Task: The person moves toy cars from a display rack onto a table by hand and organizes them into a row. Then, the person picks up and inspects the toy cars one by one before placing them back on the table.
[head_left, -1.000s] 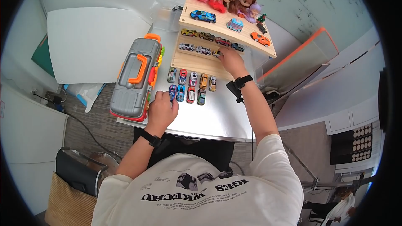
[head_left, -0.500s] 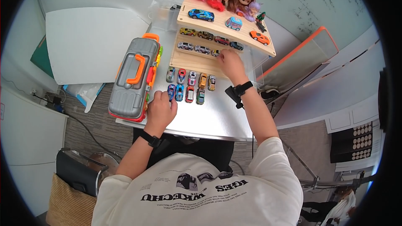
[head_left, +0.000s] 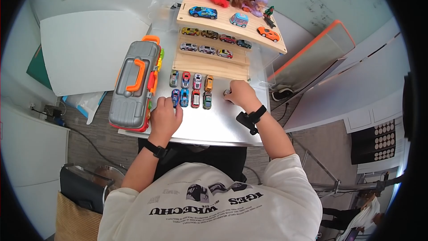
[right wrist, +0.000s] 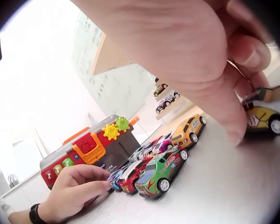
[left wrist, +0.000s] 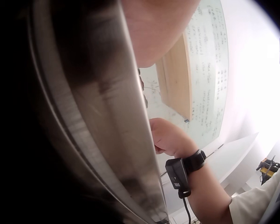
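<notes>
Your right hand (head_left: 240, 96) pinches a yellow toy car (right wrist: 265, 117) on the bench (head_left: 223, 125), just right of the two rows of cars (head_left: 191, 90). Your left hand (head_left: 164, 117) lies flat, fingers relaxed, touching the near-left blue car (head_left: 175, 97) beside the grey toy case (head_left: 131, 90).

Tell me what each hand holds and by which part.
The right hand pinches a small yellow toy car by its roof and rear end, wheels on the table. The left hand holds nothing; it rests by the blue car.
</notes>
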`<state>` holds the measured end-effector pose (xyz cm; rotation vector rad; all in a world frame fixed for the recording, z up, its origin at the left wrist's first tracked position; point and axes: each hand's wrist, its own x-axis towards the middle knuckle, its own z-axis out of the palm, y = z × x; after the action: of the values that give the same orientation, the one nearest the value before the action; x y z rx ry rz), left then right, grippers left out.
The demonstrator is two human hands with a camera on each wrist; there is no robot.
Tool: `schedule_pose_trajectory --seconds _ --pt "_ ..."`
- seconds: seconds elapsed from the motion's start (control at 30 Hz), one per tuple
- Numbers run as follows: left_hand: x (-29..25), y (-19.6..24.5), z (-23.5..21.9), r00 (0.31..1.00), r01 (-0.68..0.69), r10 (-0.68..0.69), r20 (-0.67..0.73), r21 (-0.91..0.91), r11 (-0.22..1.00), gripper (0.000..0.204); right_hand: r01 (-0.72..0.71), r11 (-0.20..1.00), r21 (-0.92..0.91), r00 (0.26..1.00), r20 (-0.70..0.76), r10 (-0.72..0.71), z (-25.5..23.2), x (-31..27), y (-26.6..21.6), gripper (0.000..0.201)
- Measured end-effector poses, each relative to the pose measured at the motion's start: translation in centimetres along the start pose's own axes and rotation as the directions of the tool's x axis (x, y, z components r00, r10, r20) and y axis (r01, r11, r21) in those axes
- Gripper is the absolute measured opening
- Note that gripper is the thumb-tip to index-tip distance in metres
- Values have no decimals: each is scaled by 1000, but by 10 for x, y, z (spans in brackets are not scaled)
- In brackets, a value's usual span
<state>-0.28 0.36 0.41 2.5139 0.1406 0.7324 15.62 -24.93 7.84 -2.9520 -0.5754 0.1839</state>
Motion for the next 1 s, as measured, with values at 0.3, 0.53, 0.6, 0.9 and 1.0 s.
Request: schedule_pose_trajectory --seconds 0.3,0.53,0.6,0.9,1.0 --pt "0 0 -1 1000 -2 2 -14 -5 1000 21 37 997 -68 897 -437 -63 -37 65 33 20" --pt "0 0 -1 999 0 0 -33 -19 1000 21 10 984 -176 948 -311 -65 -34 101 41 25" --pt "-1 0 -1 999 -7 6 -37 -22 1000 21 12 985 -170 958 -282 -60 -33 107 46 24" --pt "0 1 -1 999 -13 13 -33 -9 1000 21 -27 986 -165 972 -234 -12 -28 112 51 29" --pt "0 0 -1 1000 -8 8 -14 -1 1000 21 -55 984 -169 961 -277 6 -25 109 49 28"
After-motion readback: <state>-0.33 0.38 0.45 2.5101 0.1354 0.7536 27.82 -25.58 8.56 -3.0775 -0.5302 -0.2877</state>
